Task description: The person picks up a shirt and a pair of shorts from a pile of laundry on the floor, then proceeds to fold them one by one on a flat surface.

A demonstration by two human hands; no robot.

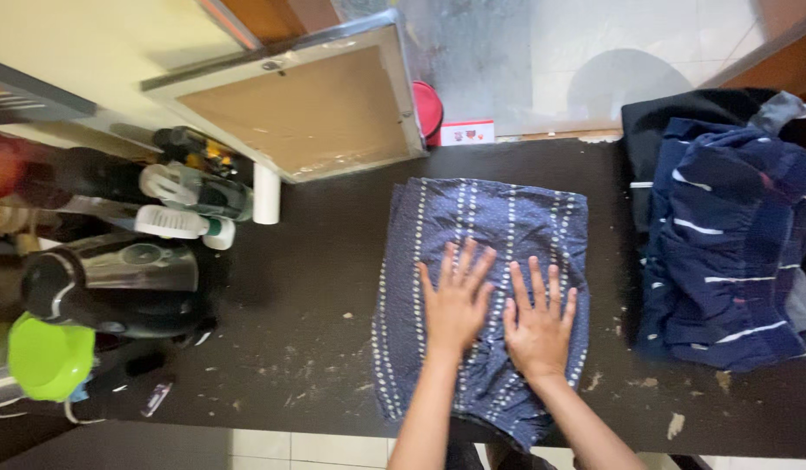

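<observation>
A dark blue cloth with white dotted stripes (485, 222) lies spread flat on the dark tabletop (316, 287), its near end hanging over the front edge. My left hand (457, 298) presses flat on the cloth's middle, fingers spread. Beside it, my right hand (538, 324) also lies flat on the cloth with its fingers apart. Neither hand grips anything.
A heap of dark blue striped clothes (725, 252) sits at the right end. At the left stand bottles (194, 204), a black kettle (107, 283), a green cup (48, 355) and a white roll (266, 193). A framed board (307, 104) leans behind.
</observation>
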